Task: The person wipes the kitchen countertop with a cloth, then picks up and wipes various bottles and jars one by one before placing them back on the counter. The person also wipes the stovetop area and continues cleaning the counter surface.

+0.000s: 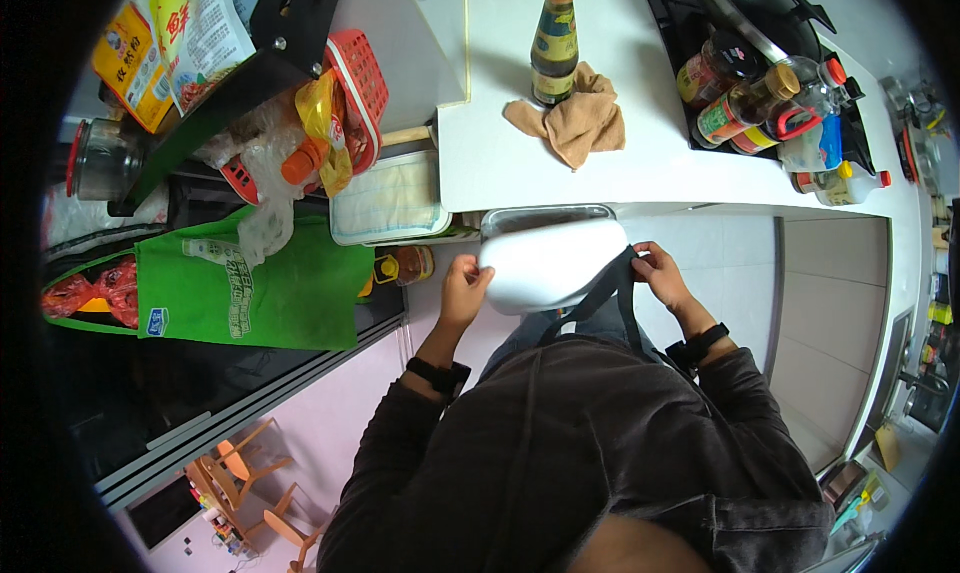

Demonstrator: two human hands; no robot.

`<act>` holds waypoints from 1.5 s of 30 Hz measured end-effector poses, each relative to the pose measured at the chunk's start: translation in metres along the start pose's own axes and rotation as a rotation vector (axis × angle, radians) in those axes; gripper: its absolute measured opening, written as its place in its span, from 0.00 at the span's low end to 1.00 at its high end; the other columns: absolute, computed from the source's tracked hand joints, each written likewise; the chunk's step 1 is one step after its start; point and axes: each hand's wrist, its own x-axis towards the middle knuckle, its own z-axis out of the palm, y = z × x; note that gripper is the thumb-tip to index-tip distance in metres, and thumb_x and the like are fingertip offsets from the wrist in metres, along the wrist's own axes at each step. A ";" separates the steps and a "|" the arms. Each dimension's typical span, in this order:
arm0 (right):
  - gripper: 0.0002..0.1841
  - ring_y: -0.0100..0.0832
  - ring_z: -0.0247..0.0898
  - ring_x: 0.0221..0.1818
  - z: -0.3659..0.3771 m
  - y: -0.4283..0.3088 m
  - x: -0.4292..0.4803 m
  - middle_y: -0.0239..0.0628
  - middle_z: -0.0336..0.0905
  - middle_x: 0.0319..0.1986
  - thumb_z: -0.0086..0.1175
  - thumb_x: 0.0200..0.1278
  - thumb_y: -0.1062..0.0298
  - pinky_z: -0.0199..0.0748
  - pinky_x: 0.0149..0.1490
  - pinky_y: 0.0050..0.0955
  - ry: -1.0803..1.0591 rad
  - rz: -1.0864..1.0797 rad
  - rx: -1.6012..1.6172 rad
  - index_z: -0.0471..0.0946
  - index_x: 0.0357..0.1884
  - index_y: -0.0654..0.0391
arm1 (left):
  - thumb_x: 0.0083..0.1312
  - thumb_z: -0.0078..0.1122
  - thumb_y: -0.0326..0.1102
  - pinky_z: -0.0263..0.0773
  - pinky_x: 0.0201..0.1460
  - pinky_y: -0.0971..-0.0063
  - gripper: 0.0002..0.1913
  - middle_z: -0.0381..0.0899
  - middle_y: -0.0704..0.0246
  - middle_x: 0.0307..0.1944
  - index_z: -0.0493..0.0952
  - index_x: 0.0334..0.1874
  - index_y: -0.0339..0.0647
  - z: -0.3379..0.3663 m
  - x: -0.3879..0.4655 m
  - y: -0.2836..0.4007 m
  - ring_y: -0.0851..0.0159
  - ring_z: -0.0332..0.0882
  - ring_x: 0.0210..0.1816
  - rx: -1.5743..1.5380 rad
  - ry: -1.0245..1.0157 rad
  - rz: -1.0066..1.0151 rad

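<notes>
A smooth white lid (555, 261) with rounded corners is held level with the counter's front edge, partly over a bin-like container (551, 214) whose grey rim shows behind it. My left hand (463, 291) pinches the lid's left end between thumb and fingers. At the opposite end, my right hand (661, 274) has its fingers closed at the lid's edge. A black strap (624, 291) loops up from my front and crosses right at those fingertips, partly hiding the contact.
On the white counter (487, 168), a sauce bottle (555, 47) stands by a brown cloth (585, 119). Several bottles (739, 104) crowd the hob beside a wok (757, 10). Left are a green bag (300, 295), a red basket (360, 92) and an oil bottle (412, 264).
</notes>
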 end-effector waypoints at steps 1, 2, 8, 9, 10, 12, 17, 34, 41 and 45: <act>0.16 0.33 0.79 0.43 0.002 -0.004 0.003 0.45 0.82 0.42 0.54 0.70 0.68 0.78 0.49 0.31 0.011 -0.032 0.024 0.73 0.57 0.62 | 0.63 0.69 0.36 0.75 0.39 0.69 0.16 0.80 0.62 0.34 0.75 0.45 0.33 0.002 0.009 0.004 0.62 0.80 0.34 0.028 0.037 0.009; 0.17 0.32 0.79 0.44 0.007 -0.007 0.006 0.44 0.81 0.47 0.52 0.72 0.67 0.79 0.49 0.30 0.071 -0.065 -0.110 0.74 0.59 0.62 | 0.63 0.69 0.36 0.75 0.39 0.68 0.16 0.80 0.61 0.34 0.75 0.45 0.33 0.004 0.018 0.008 0.62 0.79 0.34 0.057 0.074 0.017; 0.18 0.37 0.80 0.48 0.023 -0.019 0.014 0.43 0.79 0.53 0.53 0.72 0.67 0.80 0.50 0.32 0.159 -0.184 -0.260 0.75 0.61 0.59 | 0.60 0.70 0.42 0.73 0.49 0.61 0.23 0.75 0.56 0.45 0.72 0.48 0.34 0.022 0.049 0.009 0.51 0.77 0.46 0.449 0.154 0.039; 0.18 0.40 0.80 0.48 0.024 -0.019 0.013 0.46 0.78 0.55 0.54 0.71 0.67 0.80 0.51 0.35 0.172 -0.208 -0.348 0.75 0.61 0.58 | 0.60 0.70 0.43 0.73 0.48 0.61 0.23 0.76 0.55 0.44 0.72 0.48 0.34 0.023 0.052 0.006 0.51 0.77 0.45 0.393 0.144 0.017; 0.20 0.41 0.79 0.51 0.023 -0.020 0.012 0.47 0.76 0.57 0.56 0.69 0.68 0.78 0.54 0.35 0.152 -0.238 -0.371 0.74 0.62 0.57 | 0.60 0.70 0.43 0.73 0.48 0.61 0.23 0.76 0.55 0.43 0.72 0.48 0.34 0.024 0.053 0.002 0.51 0.78 0.45 0.353 0.130 -0.017; 0.24 0.44 0.76 0.56 0.023 -0.021 0.006 0.49 0.71 0.61 0.60 0.66 0.69 0.76 0.60 0.35 0.102 -0.257 -0.380 0.72 0.64 0.54 | 0.60 0.70 0.44 0.74 0.46 0.60 0.23 0.77 0.55 0.42 0.73 0.47 0.34 0.025 0.055 -0.004 0.51 0.78 0.43 0.302 0.104 -0.072; 0.38 0.53 0.61 0.68 0.032 -0.030 -0.013 0.52 0.61 0.67 0.66 0.58 0.69 0.69 0.67 0.43 0.049 -0.401 -0.745 0.65 0.71 0.43 | 0.60 0.69 0.46 0.75 0.42 0.60 0.22 0.81 0.57 0.36 0.75 0.44 0.34 0.022 0.055 -0.007 0.52 0.81 0.38 0.277 0.096 -0.083; 0.16 0.49 0.79 0.47 -0.030 -0.015 -0.033 0.46 0.83 0.40 0.58 0.66 0.52 0.77 0.52 0.44 -0.032 -0.203 -1.086 0.84 0.43 0.55 | 0.70 0.60 0.42 0.76 0.44 0.65 0.14 0.83 0.58 0.38 0.78 0.46 0.35 -0.036 0.050 0.023 0.55 0.82 0.40 0.252 -0.079 -0.019; 0.08 0.50 0.79 0.41 -0.023 -0.128 0.007 0.47 0.82 0.38 0.59 0.64 0.66 0.76 0.47 0.41 0.115 -0.624 -0.776 0.83 0.41 0.59 | 0.70 0.60 0.36 0.76 0.47 0.69 0.16 0.82 0.58 0.45 0.75 0.55 0.34 -0.118 0.039 0.144 0.61 0.82 0.43 0.353 -0.329 0.107; 0.08 0.48 0.77 0.47 -0.019 -0.184 0.039 0.44 0.80 0.44 0.60 0.65 0.69 0.76 0.52 0.38 0.138 -0.936 -0.681 0.80 0.43 0.59 | 0.70 0.59 0.35 0.76 0.49 0.69 0.18 0.80 0.58 0.51 0.73 0.59 0.35 -0.123 0.044 0.216 0.61 0.81 0.48 0.336 -0.287 0.186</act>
